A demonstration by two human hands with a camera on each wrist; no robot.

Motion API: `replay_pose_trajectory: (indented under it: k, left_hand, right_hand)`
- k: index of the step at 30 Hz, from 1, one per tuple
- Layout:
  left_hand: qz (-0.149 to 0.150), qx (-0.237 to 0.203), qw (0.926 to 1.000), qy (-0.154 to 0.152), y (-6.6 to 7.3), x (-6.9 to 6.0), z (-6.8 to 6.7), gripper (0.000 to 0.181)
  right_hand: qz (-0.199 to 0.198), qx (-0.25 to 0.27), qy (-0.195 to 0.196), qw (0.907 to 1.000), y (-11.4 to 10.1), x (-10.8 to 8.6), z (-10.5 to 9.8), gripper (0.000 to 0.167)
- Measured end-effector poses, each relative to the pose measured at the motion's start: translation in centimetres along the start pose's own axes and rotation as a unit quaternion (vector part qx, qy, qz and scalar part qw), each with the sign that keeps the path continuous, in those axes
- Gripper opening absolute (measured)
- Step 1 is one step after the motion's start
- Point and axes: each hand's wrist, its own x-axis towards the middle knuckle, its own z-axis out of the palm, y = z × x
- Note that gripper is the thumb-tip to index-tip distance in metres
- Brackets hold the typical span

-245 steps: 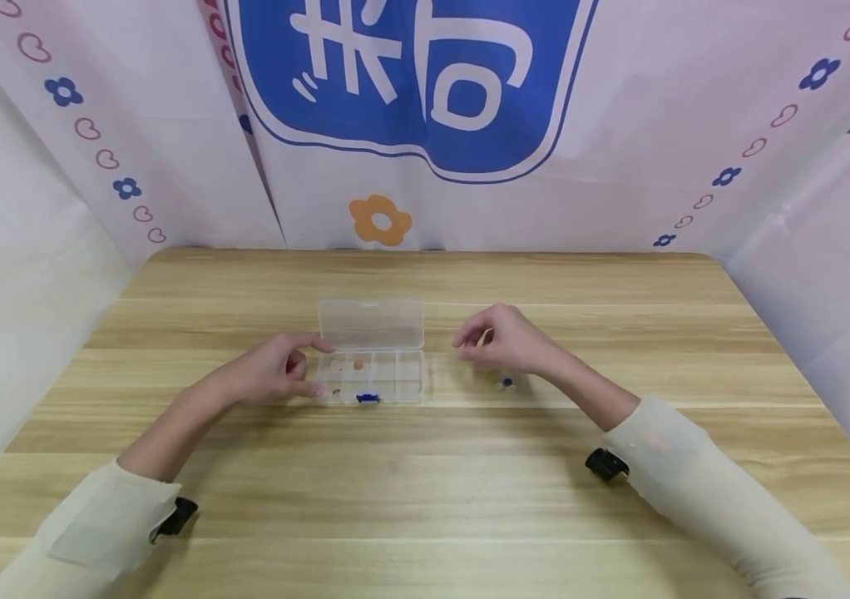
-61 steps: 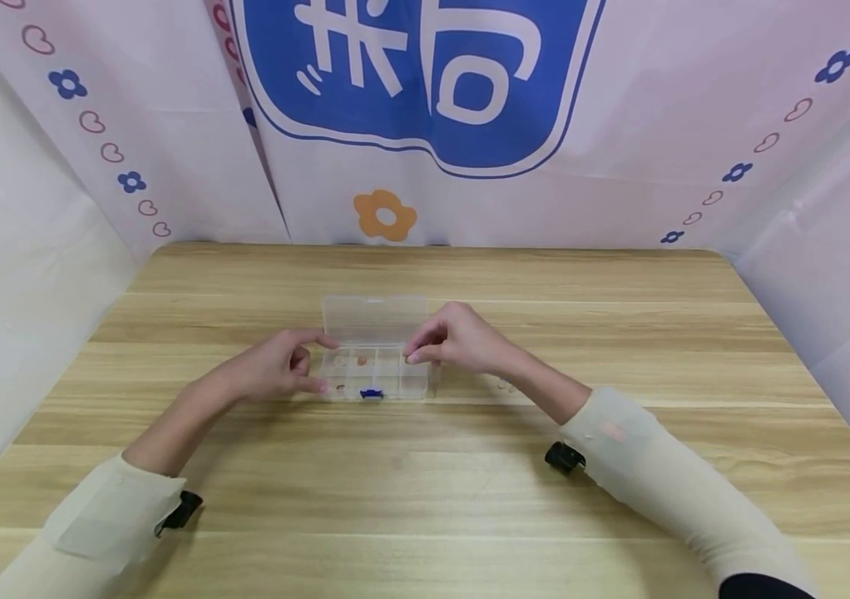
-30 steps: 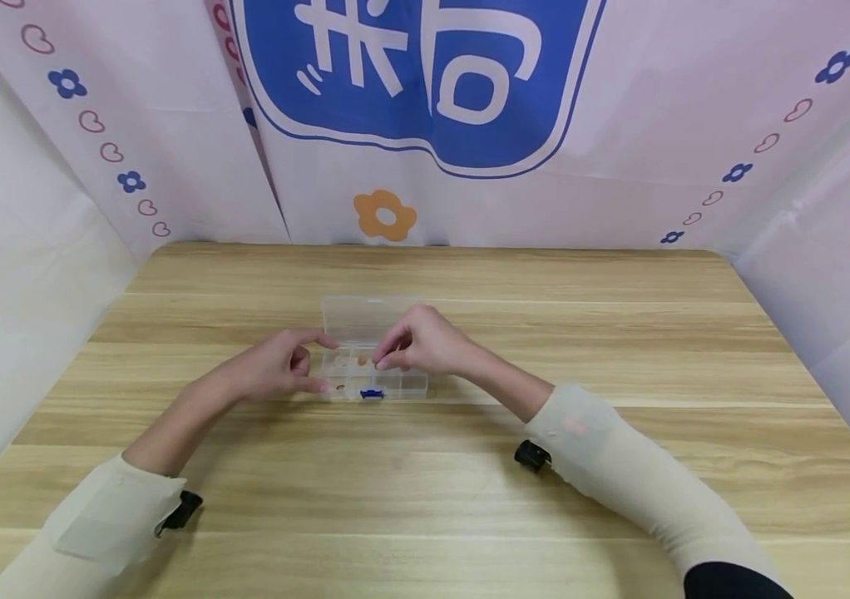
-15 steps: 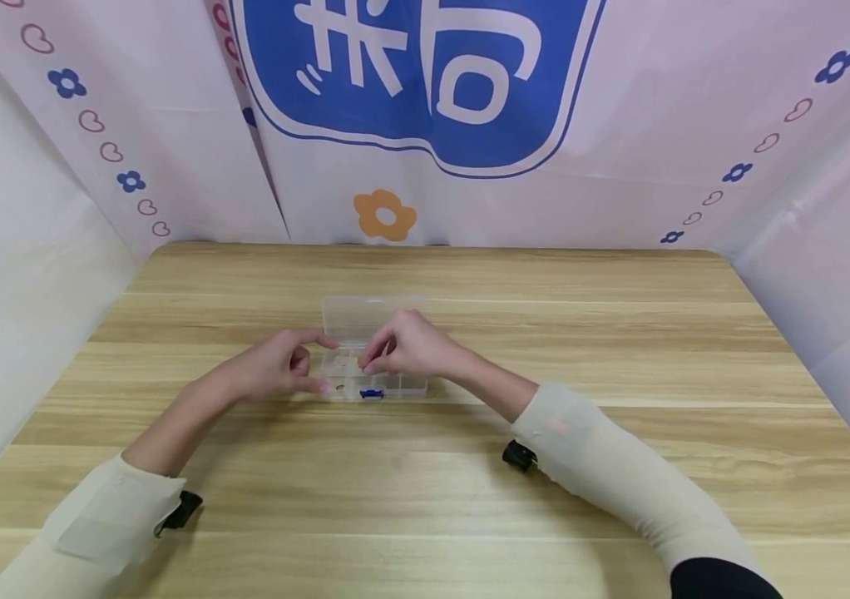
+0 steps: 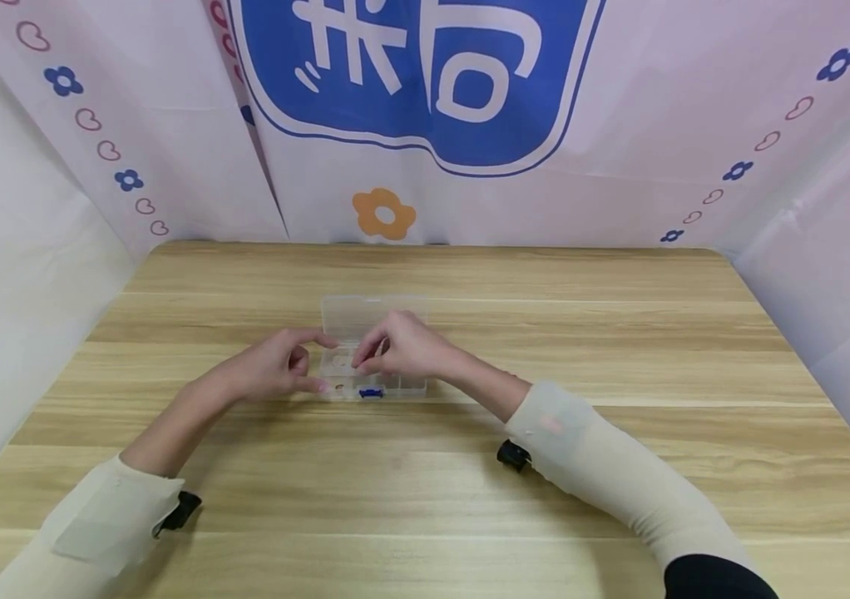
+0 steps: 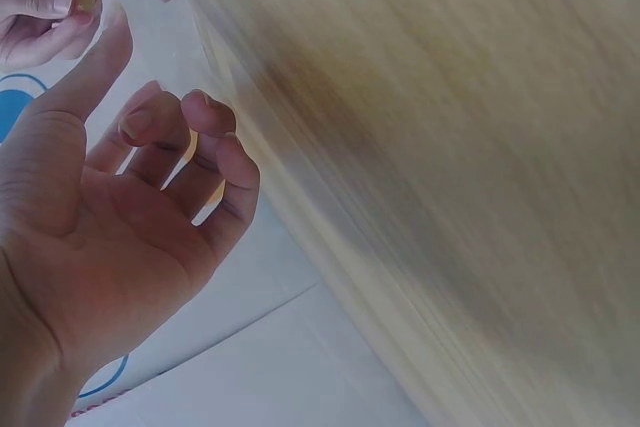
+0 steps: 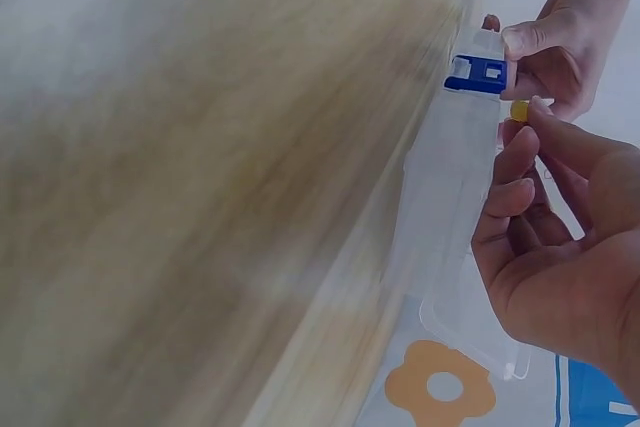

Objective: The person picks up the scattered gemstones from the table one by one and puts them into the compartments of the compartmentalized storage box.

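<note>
A clear plastic compartment box (image 5: pixel 413 384) with a blue latch (image 5: pixel 371 393) stands on the table, its lid (image 5: pixel 343 316) raised at the back. My left hand (image 5: pixel 275 366) holds the box's left end between thumb at the front corner and index finger at the back. My right hand (image 5: pixel 406 349) is over the left-middle compartments and hides part of them. Between its thumb and index finger it pinches a small yellow round piece (image 7: pixel 520 110), seen in the right wrist view. A small brownish piece (image 5: pixel 339 387) lies in the front left compartment.
The wooden table (image 5: pixel 395 482) reaches to a white cloth backdrop (image 5: pixel 545 208) with a blue sign and an orange flower. Black wrist cameras sit under both sleeves. My right forearm covers the table spot right of the box.
My right hand has gone from small pieces on the table leftward over the box, moving across its compartments to the left-middle ones. My left hand stays on the box's left end.
</note>
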Motion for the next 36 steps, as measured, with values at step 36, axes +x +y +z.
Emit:
replay_pose_trajectory:
  k: [36]
  left_hand:
    - [-0.001,0.007,1.0000,-0.002,-0.1,0.0,0.0,0.056]
  right_hand:
    - [0.065,0.032,0.069,0.9950,3.4,-6.6,-5.1,0.013]
